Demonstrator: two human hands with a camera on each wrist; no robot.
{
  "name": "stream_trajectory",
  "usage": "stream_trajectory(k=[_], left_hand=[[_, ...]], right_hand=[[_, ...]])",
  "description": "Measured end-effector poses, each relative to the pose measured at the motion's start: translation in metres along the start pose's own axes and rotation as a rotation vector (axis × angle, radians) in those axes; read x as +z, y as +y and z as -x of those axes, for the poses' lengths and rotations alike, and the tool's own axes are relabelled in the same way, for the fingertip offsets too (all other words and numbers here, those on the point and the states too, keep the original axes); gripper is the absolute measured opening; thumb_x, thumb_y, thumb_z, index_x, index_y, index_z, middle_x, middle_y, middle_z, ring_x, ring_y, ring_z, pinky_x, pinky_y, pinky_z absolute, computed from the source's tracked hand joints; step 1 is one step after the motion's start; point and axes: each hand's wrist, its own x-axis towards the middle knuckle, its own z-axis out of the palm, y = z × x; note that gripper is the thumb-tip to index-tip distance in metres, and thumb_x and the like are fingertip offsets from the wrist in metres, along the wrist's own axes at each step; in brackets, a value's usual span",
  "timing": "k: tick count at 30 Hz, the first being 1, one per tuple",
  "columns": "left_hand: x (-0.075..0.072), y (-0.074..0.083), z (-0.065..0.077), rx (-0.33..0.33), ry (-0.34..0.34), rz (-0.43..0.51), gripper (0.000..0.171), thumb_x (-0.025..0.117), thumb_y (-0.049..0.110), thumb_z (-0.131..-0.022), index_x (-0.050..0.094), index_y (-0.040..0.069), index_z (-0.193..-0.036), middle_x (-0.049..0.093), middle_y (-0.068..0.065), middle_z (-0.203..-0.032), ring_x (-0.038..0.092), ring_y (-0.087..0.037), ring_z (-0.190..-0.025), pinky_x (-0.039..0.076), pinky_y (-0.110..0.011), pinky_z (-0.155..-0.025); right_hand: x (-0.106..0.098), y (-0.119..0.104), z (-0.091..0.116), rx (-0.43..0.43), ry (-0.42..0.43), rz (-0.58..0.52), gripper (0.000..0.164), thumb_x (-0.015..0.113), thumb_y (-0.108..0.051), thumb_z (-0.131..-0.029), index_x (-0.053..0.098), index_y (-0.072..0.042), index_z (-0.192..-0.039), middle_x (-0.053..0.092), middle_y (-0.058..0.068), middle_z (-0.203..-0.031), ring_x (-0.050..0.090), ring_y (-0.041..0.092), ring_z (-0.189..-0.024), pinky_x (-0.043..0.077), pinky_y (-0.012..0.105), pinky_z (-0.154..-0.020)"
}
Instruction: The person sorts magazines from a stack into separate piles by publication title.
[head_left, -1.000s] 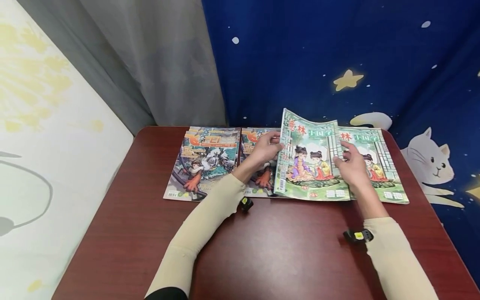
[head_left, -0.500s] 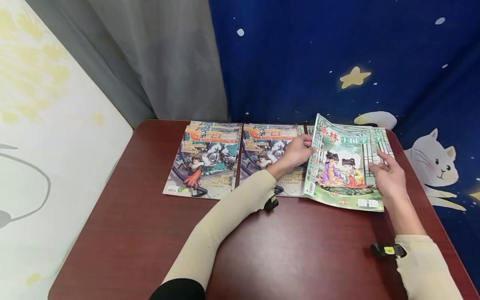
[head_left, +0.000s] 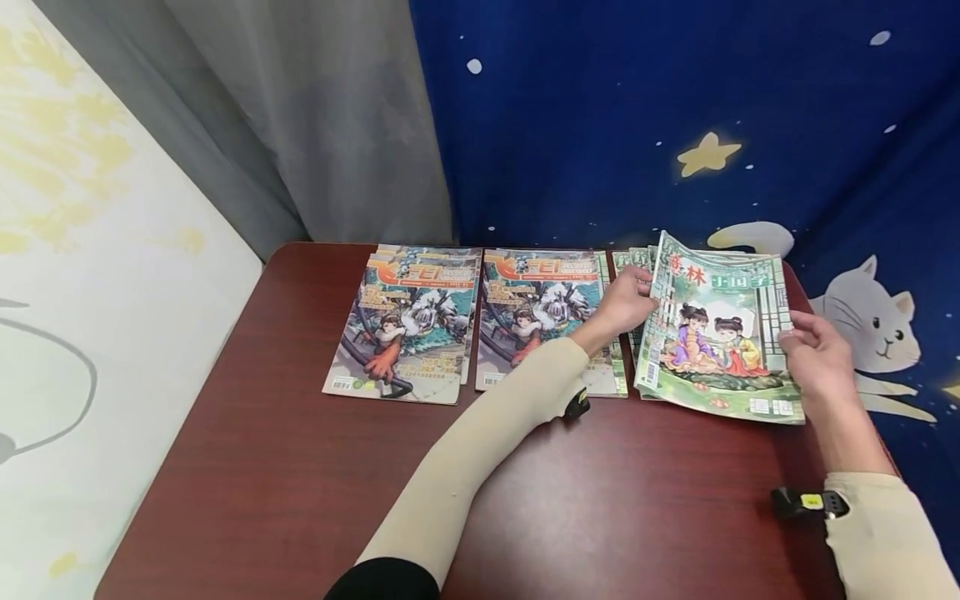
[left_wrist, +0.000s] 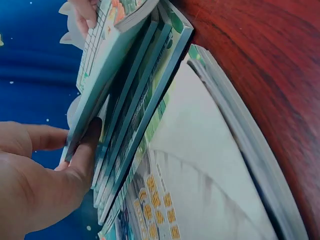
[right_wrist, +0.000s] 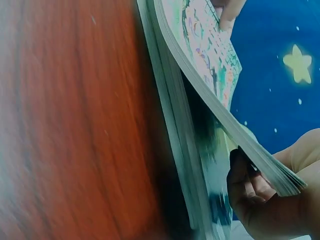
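Observation:
Both hands hold a green magazine (head_left: 723, 333) with two cartoon children on its cover, over a stack of green magazines (left_wrist: 145, 90) at the right of the table. My left hand (head_left: 624, 302) pinches its spine edge; in the left wrist view the thumb and fingers (left_wrist: 82, 155) lie on either side of the spine. My right hand (head_left: 819, 350) grips the opposite edge, and the right wrist view shows its fingers under the bent pages (right_wrist: 245, 135). The held magazine is tilted, its spine side raised above the stack, which it mostly hides in the head view.
Left of the stack lies a pile (head_left: 540, 308) topped by an orange-titled comic magazine, a green edge showing beneath it. Another comic pile (head_left: 408, 333) sits farther left. The dark red table (head_left: 525, 500) backs onto a blue star-patterned curtain (head_left: 570, 125) and a grey one (head_left: 337, 125).
Both hands have carried the green magazine rightward, from partly over the middle comic pile to over the right stack. The middle comic cover now shows more fully.

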Motion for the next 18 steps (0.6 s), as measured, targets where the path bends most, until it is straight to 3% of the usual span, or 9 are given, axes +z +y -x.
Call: stream_trajectory(k=[2, 4, 7, 9, 13, 14, 15, 17, 18], left_hand=[[0.005, 0.002, -0.003, -0.001, -0.030, -0.031, 0.050, 0.067, 0.003, -0.099, 0.053, 0.016, -0.145, 0.067, -0.006, -0.142, 0.070, -0.015, -0.111, 0.049, -0.025, -0.072], [0.009, 0.004, -0.006, -0.003, -0.072, -0.061, 0.060, 0.064, -0.001, -0.097, 0.048, 0.017, -0.152, 0.063, -0.004, -0.149, 0.068, -0.012, -0.085, 0.042, -0.025, -0.062], [0.015, 0.006, -0.010, -0.004, -0.137, -0.104, 0.072, 0.060, -0.005, -0.096, 0.039, 0.020, -0.161, 0.056, 0.002, -0.158, 0.041, -0.009, -0.053, 0.033, -0.025, -0.052], [0.019, 0.008, -0.012, -0.006, -0.175, -0.134, 0.077, 0.058, -0.005, -0.097, 0.034, 0.023, -0.164, 0.050, 0.005, -0.163, 0.026, -0.012, -0.047, 0.030, -0.026, -0.049], [0.025, 0.010, -0.015, -0.008, -0.199, -0.203, 0.079, 0.058, -0.002, -0.099, 0.028, 0.025, -0.167, 0.048, 0.009, -0.164, 0.025, -0.012, -0.048, 0.032, -0.027, -0.051], [0.026, 0.010, -0.016, -0.007, -0.201, -0.222, 0.078, 0.058, 0.000, -0.100, 0.027, 0.025, -0.167, 0.047, 0.009, -0.165, 0.028, -0.013, -0.050, 0.034, -0.027, -0.054], [0.027, 0.010, -0.015, 0.000, -0.190, -0.248, 0.078, 0.059, 0.001, -0.100, 0.028, 0.025, -0.167, 0.048, 0.009, -0.164, 0.039, -0.009, -0.055, 0.038, -0.025, -0.058], [0.028, 0.010, -0.015, 0.021, -0.170, -0.307, 0.079, 0.062, 0.004, -0.100, 0.027, 0.022, -0.168, 0.044, 0.008, -0.167, 0.064, -0.005, -0.083, 0.048, -0.020, -0.074], [0.029, 0.009, -0.015, 0.035, -0.158, -0.346, 0.079, 0.063, 0.006, -0.099, 0.027, 0.021, -0.168, 0.042, 0.008, -0.169, 0.068, -0.005, -0.106, 0.050, -0.017, -0.088]], right_hand=[[-0.005, 0.000, -0.004, -0.009, 0.008, -0.013, 0.055, 0.052, -0.014, -0.108, 0.044, -0.018, -0.162, 0.057, -0.035, -0.090, 0.052, -0.007, -0.087, 0.044, 0.009, -0.068], [-0.011, 0.000, -0.009, -0.013, 0.015, -0.011, 0.055, 0.052, -0.014, -0.108, 0.045, -0.018, -0.162, 0.057, -0.039, -0.086, 0.053, -0.009, -0.086, 0.044, 0.009, -0.068], [-0.020, -0.002, -0.015, -0.013, 0.025, 0.007, 0.053, 0.052, -0.013, -0.107, 0.048, -0.021, -0.159, 0.057, -0.043, -0.081, 0.052, -0.011, -0.083, 0.042, 0.009, -0.067], [-0.026, -0.003, -0.019, -0.010, 0.025, 0.024, 0.051, 0.052, -0.013, -0.107, 0.051, -0.025, -0.156, 0.056, -0.045, -0.077, 0.052, -0.013, -0.080, 0.042, 0.009, -0.066], [-0.035, -0.005, -0.024, 0.002, 0.018, 0.084, 0.052, 0.050, -0.016, -0.108, 0.048, -0.025, -0.159, 0.052, -0.047, -0.073, 0.051, -0.014, -0.077, 0.042, 0.010, -0.064], [-0.036, -0.006, -0.025, 0.008, 0.021, 0.101, 0.053, 0.050, -0.017, -0.108, 0.047, -0.024, -0.160, 0.050, -0.048, -0.072, 0.050, -0.014, -0.078, 0.042, 0.010, -0.065], [-0.037, -0.005, -0.027, 0.016, 0.023, 0.116, 0.055, 0.050, -0.017, -0.108, 0.044, -0.023, -0.162, 0.049, -0.048, -0.071, 0.050, -0.014, -0.078, 0.042, 0.011, -0.065], [-0.037, -0.005, -0.029, 0.026, 0.026, 0.164, 0.056, 0.049, -0.021, -0.109, 0.040, -0.020, -0.164, 0.047, -0.048, -0.074, 0.048, -0.012, -0.080, 0.042, 0.011, -0.067], [-0.036, -0.004, -0.030, 0.032, 0.030, 0.183, 0.057, 0.049, -0.022, -0.109, 0.039, -0.019, -0.165, 0.046, -0.047, -0.077, 0.048, -0.012, -0.081, 0.042, 0.012, -0.067]])
